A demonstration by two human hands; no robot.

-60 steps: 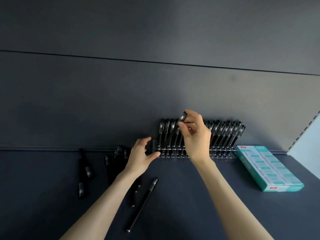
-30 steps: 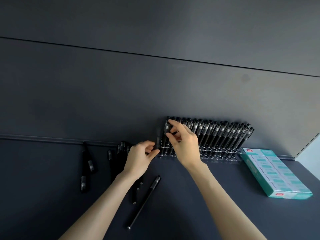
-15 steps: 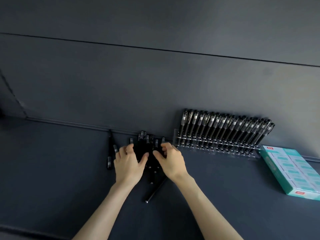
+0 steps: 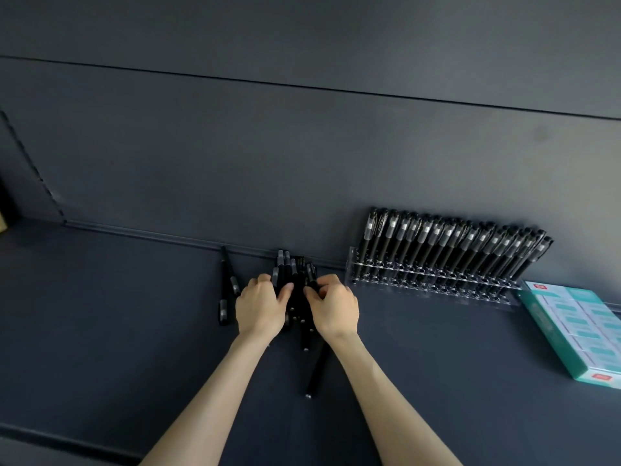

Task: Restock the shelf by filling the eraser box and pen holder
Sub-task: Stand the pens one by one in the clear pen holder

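- Head view: both hands work at a bundle of loose pens point(image 4: 296, 290) that lies on the dark shelf point(image 4: 117, 331), close against the back panel.
- The left hand point(image 4: 260, 306) has its fingers curled over the left side of the bundle, with the thumb pressed in against the barrels.
- The right hand point(image 4: 336, 307) is curled on the right side, fingertips pinching at the upper ends of the pens. Whether it has already singled one out cannot be told.
- The clear pen holder point(image 4: 420, 286) stands just to the right of the hands, against the back panel. Its rear rows carry a dense rank of racked pens point(image 4: 447, 240) leaning rightward, and the front row of holes looks unfilled.
- The eraser box point(image 4: 544, 331) sits at the far right, just beside the holder's end, and appears packed with teal-wrapped erasers.
- A stray pen point(image 4: 228, 280) lies apart on the left of the bundle, and a longer pen point(image 4: 316, 368) points back toward the person.
- Step in hand, by my reading: gathering or sorting stock for the holder, with the eraser part seemingly done.
- The next move calls for lifting one pen free without scattering the rest, then carrying it right and seating it in an open hole.
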